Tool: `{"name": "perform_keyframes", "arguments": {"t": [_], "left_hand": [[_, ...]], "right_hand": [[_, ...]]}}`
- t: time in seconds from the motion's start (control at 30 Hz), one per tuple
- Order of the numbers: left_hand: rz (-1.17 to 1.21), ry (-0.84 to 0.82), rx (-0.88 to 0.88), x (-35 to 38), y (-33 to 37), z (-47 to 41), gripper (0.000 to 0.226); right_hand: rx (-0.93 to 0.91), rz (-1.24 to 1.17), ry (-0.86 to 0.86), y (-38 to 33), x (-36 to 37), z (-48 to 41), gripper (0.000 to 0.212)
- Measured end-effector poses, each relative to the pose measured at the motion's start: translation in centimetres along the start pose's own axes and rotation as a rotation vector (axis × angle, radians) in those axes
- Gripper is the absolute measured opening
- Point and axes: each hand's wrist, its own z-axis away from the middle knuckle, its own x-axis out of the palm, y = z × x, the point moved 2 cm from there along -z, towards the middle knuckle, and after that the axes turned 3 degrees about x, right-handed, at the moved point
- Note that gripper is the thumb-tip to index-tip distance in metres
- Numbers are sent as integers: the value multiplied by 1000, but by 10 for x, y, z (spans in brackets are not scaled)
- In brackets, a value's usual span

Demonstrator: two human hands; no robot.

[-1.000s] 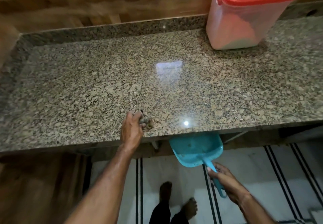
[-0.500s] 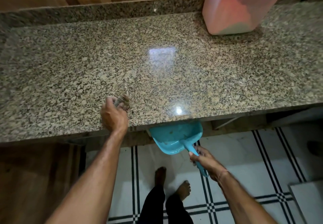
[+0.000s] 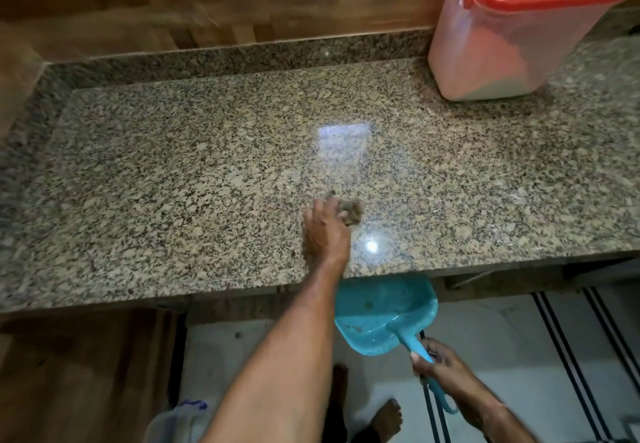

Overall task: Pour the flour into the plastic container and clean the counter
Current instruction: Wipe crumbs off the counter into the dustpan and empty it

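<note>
The left hand (image 3: 325, 231) grips a brownish cloth (image 3: 350, 211) on the granite tabletop (image 3: 173, 183). The right hand (image 3: 446, 375) grips the handle of a blue dustpan (image 3: 381, 314) held below the tabletop edge, just right of the left forearm. The red-lidded plastic container (image 3: 512, 30) stands well beyond both hands.

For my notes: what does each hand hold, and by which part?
Left hand: a small brownish cleaning wad, by its near side. Right hand: the turquoise plastic dustpan, by its handle.

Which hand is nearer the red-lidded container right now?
Left. The left hand grips a cloth on the counter, front-left of the container; the right hand holds the dustpan below the counter's edge.
</note>
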Motion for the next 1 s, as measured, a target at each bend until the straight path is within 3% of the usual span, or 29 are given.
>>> {"name": "perform_keyframes", "arguments": {"t": [0.07,0.13,0.2,0.3,0.47,0.57,0.7,0.8,0.9,1.0], "left_hand": [[58,-16,22,0,0,-1,18],[152,135,-43,-19,-25,-18,24],[226,268,-256,-43,-63,-40,20],[7,294,-504,-63,-100,-65,18],[-6,142,-232,-4,-22,-71,15],[65,38,-116,48,30,-46,36],[193,-186,133,74,79,3,18],[366,-60,18,46,60,-29,28],[35,83,-217,4,16,-57,33],[-156,63,-316,2,12,-37,38]], "right_hand": [[3,3,12,-1,-6,0,14],[-4,-10,27,-2,-12,0,13],[-20,-34,45,0,-21,-3,13],[-11,-72,66,7,-27,-6,14],[21,-82,87,27,-32,-9,15],[57,-102,112,38,-37,-5,12],[85,-154,148,41,-45,2,12],[77,-224,171,37,-59,0,16],[53,-299,198,38,-72,0,30],[35,-323,200,38,-79,4,31]]}}
